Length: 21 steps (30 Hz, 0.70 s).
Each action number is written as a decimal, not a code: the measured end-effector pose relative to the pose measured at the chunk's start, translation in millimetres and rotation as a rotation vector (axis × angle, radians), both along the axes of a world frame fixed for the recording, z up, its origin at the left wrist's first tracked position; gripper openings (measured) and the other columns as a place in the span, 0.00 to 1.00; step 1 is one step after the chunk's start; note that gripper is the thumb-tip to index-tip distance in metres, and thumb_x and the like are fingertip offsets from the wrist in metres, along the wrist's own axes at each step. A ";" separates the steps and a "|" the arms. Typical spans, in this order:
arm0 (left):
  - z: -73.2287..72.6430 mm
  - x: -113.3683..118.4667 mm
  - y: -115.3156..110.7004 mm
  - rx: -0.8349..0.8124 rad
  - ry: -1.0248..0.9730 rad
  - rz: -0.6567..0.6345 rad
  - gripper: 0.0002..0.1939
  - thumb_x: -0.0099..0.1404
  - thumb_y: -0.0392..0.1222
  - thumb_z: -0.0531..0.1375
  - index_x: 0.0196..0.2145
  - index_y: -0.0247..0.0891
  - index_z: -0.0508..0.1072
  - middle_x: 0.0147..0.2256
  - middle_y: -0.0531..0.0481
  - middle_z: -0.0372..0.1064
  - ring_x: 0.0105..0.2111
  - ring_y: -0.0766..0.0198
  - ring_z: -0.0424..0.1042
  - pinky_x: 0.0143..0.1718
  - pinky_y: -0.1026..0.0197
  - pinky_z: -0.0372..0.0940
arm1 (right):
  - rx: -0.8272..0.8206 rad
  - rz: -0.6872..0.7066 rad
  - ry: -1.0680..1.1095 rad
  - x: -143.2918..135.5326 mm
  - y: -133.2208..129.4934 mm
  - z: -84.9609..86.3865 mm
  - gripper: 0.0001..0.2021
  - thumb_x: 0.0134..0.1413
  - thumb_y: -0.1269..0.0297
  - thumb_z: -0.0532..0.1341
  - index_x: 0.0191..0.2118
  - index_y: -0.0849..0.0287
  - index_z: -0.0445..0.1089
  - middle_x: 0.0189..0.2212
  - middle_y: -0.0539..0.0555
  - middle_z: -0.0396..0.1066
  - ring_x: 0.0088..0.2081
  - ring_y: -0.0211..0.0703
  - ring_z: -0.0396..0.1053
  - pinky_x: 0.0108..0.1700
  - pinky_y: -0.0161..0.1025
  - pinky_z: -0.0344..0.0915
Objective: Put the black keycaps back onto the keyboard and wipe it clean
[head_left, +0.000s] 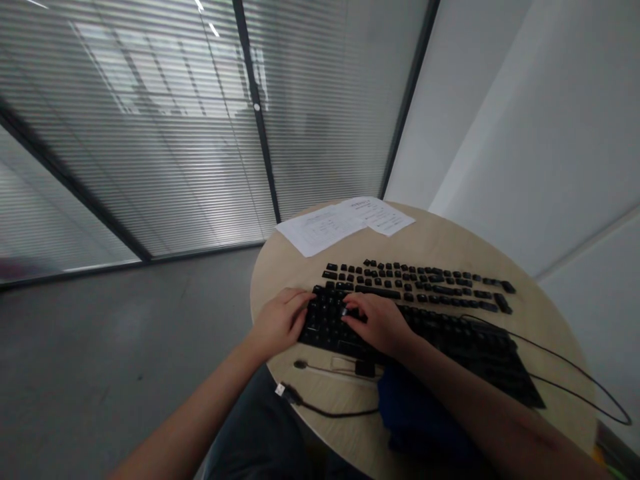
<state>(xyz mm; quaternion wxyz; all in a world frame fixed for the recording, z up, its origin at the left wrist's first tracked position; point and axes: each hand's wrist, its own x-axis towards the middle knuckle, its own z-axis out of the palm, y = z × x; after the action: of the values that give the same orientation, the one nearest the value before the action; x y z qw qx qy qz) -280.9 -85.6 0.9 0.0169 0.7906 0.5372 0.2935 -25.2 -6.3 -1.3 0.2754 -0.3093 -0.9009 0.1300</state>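
At the left end of the keyboard point(440, 325), which lies across the near half of the round bench point(440, 237), both hands are at work among the keys. Thumb and finger of the right hand point(383, 321) seem to be pinching a small key point(345, 311); the left hand point(280, 323) has its fingertips against the corner, perhaps bracing it, though whether it grips anything I cannot tell. The step in hand looks like handling single keys, but whether this one is coming off or going on is unclear. Either way, the next move should call for a straight, careful press or lift while the corner is kept steady. Loose keys point(443, 291) stand in rows just beyond the keyboard, so a knuckle pushed forward could scatter them. Beyond those rows is bare bench up to the papers point(340, 225) at the far rim, with some more toward the far right. Room is tightest on the left, where the rim runs close by the left hand, and in front, where a plug point(281, 390) lies by the rim and blue cloth point(415, 410) sits under the right forearm. To the right, a cable point(551, 351) loops out past the rim.
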 end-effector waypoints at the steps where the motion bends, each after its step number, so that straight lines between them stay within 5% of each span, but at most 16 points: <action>1: -0.1 -0.1 -0.2 -0.002 -0.001 -0.001 0.17 0.70 0.34 0.52 0.54 0.39 0.71 0.49 0.42 0.76 0.50 0.54 0.73 0.54 0.47 0.70 | 0.024 0.008 -0.004 0.1 -0.1 -0.4 0.14 0.55 0.68 0.71 0.48 0.56 0.75 0.38 0.52 0.80 0.35 0.44 0.75 0.41 0.41 0.70; 6: -0.9 -0.3 -0.4 0.011 0.013 -0.009 0.17 0.71 0.34 0.52 0.54 0.37 0.70 0.49 0.42 0.76 0.50 0.53 0.73 0.53 0.47 0.71 | 0.152 0.058 0.001 -0.4 -0.6 -2.5 0.03 0.58 0.67 0.69 0.38 0.52 0.78 0.36 0.50 0.82 0.37 0.45 0.76 0.41 0.40 0.68; 21: -1.3 0.0 -0.8 -0.027 -0.004 -0.005 0.16 0.72 0.36 0.51 0.54 0.39 0.71 0.45 0.43 0.77 0.45 0.55 0.77 0.48 0.50 0.73 | 0.273 0.110 0.036 -2.7 0.6 1.1 0.02 0.59 0.71 0.67 0.37 0.56 0.77 0.36 0.53 0.80 0.37 0.45 0.72 0.42 0.42 0.69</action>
<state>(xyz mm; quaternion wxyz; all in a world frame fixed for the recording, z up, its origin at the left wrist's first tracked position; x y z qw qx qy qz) -280.9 -86.4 -0.3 0.0292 0.7909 0.5392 0.2878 -27.9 -5.7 -0.3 0.3235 -0.2168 -0.9207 0.0266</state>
